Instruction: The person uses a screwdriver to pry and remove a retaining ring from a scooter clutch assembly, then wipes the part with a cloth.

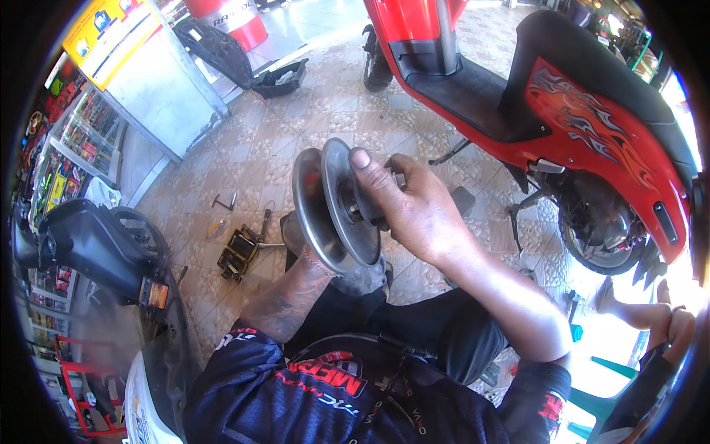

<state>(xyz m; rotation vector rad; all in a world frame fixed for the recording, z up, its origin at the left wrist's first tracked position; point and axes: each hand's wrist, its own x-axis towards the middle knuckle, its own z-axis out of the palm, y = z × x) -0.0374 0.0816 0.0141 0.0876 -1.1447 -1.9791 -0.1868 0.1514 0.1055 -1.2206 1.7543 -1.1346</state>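
Your right hand [414,203] wraps its grip around the hub of the metal pulley [333,203], thumb pressed on the disc rim. Your left hand is hidden behind the discs, so its grip can't be told. The pulley hangs over your lap, above the tiled floor [296,118], left of the red scooter [584,126].

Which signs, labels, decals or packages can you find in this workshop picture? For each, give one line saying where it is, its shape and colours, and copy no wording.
Yellow sign: upper left, atop a grey cabinet; slanted rectangle with small blue patches.
Red drum: top centre-left; cylinder with a white lettered band.
Display rack of packets: left edge; small multicoloured packs on white shelves.
Flame decal: red scooter's side panel, right; dark and orange swirls.
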